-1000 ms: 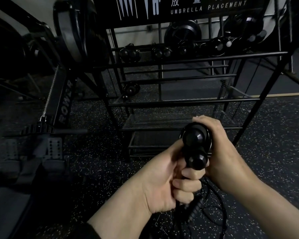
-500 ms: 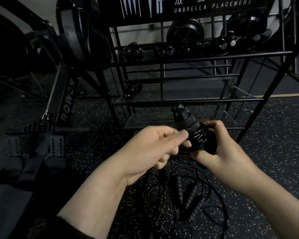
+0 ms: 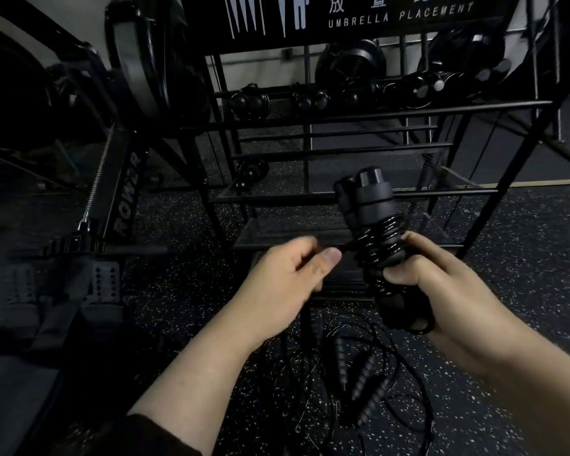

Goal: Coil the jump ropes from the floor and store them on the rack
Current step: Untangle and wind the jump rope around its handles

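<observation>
"What is the room like?"

"It is dark. The floor [image 3: 524, 258] is black with little white specks. A black metal rack [image 3: 343, 195] stands in front of the person, with thin bars and a mesh shelf low down. A sign [image 3: 399, 14] on top of it says UMBRELLA PLACEMENT. Some coiled ropes [image 3: 306, 100] with black handles already sit in a row on the upper shelf. A rowing machine [image 3: 125, 199] stands to the left of the rack."

"Where is the jump rope?"

"The person holds the jump rope [image 3: 372, 232] up in front of the rack, above the floor. Its two thick black handles are side by side and point up, tilted a little to the left. The thin black cord is wound round the handles many times."

"What do the hands do?"

"The right hand [image 3: 431, 284] has its grip tight round the lower part of the handles, with the thumb pressed on the wound cord. The left hand [image 3: 290, 274] is just beside it. Its grip is narrow, and the thumb and curled fingers pinch the loose end of the cord, which runs straight across to the bundle."

"Is anything left on the floor?"

"Yes. More ropes [image 3: 359, 383] lie in a messy tangle on the floor, under the hands and close to the foot of the rack. A few handles show in the heap."
</observation>
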